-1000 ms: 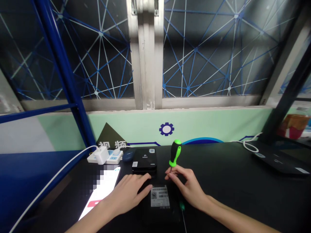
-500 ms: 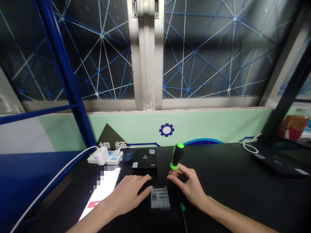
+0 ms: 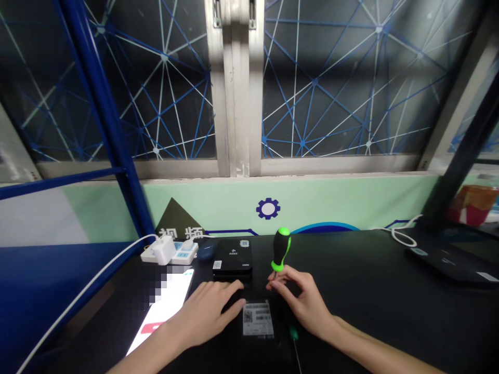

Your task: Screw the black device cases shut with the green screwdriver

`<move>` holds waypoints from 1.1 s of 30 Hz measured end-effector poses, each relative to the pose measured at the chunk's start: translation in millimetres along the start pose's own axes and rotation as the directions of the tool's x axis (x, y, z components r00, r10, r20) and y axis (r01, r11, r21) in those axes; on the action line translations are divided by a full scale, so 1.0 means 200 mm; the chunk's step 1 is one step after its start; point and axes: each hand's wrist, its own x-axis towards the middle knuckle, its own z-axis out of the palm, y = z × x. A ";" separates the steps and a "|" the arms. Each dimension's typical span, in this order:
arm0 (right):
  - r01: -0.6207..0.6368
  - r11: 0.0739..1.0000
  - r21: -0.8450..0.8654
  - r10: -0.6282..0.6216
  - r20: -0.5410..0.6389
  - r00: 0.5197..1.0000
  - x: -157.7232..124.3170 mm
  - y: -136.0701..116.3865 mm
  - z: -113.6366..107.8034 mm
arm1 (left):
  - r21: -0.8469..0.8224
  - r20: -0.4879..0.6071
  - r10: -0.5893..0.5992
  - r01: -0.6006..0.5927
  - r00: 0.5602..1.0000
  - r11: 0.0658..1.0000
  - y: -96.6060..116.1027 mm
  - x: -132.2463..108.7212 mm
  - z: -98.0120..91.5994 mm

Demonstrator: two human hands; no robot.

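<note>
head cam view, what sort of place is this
Likely a workshop or electronics lab: a green-and-black screwdriver, a black device on a black workbench, and a power strip with a charger.

My right hand [image 3: 304, 304] pinches a screwdriver [image 3: 281, 249] by the shaft, green-and-black handle upright above my fingertips. My left hand [image 3: 206, 307] lies on a black box [image 3: 265, 343] with a barcode label [image 3: 257, 319] on top. Thin green-tipped tool [image 3: 293, 334] just beside the box. Farther along the desk: 2nd black box [image 3: 232, 257], mouse [image 3: 206, 252], power strip [image 3: 181, 253] with charger [image 3: 163, 250]. Lit phone [image 3: 163, 306] near my left hand
</note>
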 end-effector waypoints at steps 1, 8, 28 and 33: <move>0.002 1.000 -0.001 -0.002 0.006 1.000 0.00 0.00 0.00 | -0.001 0.002 0.000 0.000 1.000 1.000 0.00 0.00 0.00; 0.011 1.000 0.003 -0.011 0.015 1.000 -0.01 0.00 0.00 | 0.006 -0.001 -0.003 0.003 1.000 1.000 0.00 0.00 0.00; -0.050 0.995 0.085 0.055 -0.052 0.997 0.03 0.01 0.01 | -0.003 -0.017 -0.006 0.006 1.000 1.000 -0.01 -0.01 0.01; -0.043 0.996 0.082 0.047 -0.046 0.998 0.03 -0.01 0.01 | -0.001 -0.014 0.003 -0.003 1.000 1.000 0.00 -0.01 0.01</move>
